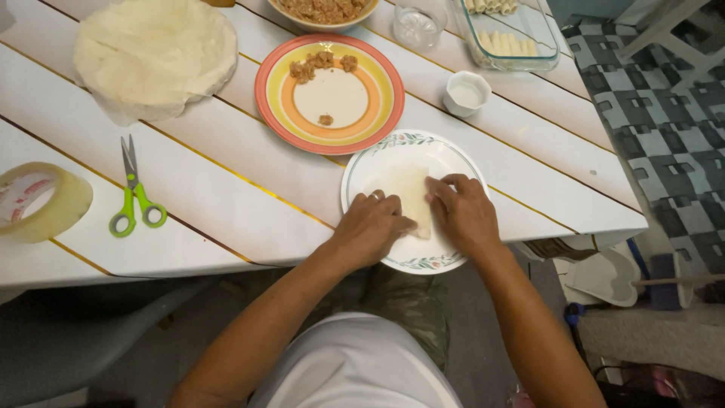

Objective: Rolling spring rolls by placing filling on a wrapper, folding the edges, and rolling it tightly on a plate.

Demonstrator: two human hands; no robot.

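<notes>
While a pale wrapper (408, 198) lies on the white floral-rimmed plate (453, 155) at the table's near edge, the left hand (370, 227) and right hand (462, 211) press on it from either side, fingers curled over its edges. Beyond sits a striped plate (377, 113) with bits of filling, a small white cup (466, 92), a wrapper stack (155, 53), green scissors (134, 198) and tape (41, 202).

Pale folded wrapper (408, 198) flat on floral-rimmed white plate (362, 168)

We see the striped plate (330, 94) behind the near plate (453, 162); scissors (134, 193) and tape roll (38, 202) lie left of it.
</notes>
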